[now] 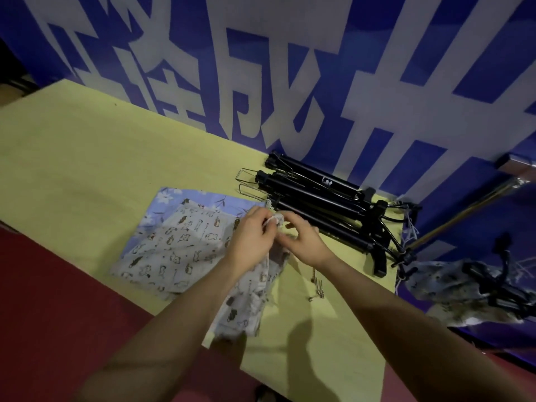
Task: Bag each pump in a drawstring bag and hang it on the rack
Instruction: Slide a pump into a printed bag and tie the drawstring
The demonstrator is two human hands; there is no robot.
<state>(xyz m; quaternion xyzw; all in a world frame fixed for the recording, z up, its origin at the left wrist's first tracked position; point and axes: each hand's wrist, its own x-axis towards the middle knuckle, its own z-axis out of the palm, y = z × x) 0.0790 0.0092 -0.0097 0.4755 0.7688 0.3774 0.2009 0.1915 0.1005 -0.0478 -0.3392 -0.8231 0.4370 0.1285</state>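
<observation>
You're at the bagging step: both sets of fingers (271, 224) pinch the printed drawstring bag's (249, 297) mouth. Next, spread it toward the pumps (319, 204) just beyond.

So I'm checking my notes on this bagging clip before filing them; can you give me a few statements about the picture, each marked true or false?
1. Both hands work at the mouth of a printed drawstring bag. True: the left hand and right hand meet at its gathered top.
2. The black pumps lie on the red floor. False: they lie on the yellow table, near the blue wall.
3. Spare flat bags lie left of the hands. True.
4. The rack holds nothing. False: a bagged pump already hangs at the right.
5. Small metal parts lie on the table near the right forearm. True.
</observation>
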